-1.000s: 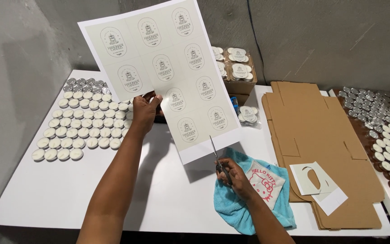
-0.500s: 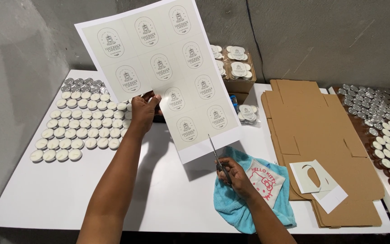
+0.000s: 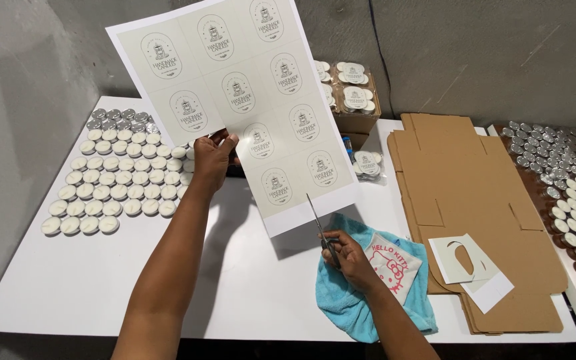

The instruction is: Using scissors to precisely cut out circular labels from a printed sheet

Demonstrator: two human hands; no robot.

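Note:
My left hand (image 3: 213, 160) holds up a large white sheet of printed oval labels (image 3: 235, 100) by its cut-out lower left corner, raised above the white table (image 3: 68, 280). My right hand (image 3: 351, 260) grips a pair of scissors (image 3: 319, 227) whose blades point up into the sheet's bottom edge, beside the lowest label. Below that hand lies a blue cloth with a white and red patch (image 3: 388, 280).
Rows of white tealight candles (image 3: 111, 187) fill the table's left. Flattened brown cardboard boxes (image 3: 475, 200) lie at right, with cut paper scraps (image 3: 471, 267) on them. More tealights (image 3: 568, 180) sit far right. Packed candle bags on a carton (image 3: 351, 100) stand behind the sheet.
The sheet and my left hand have risen slightly. The scissors stay at the sheet's bottom edge, nudged a little upward.

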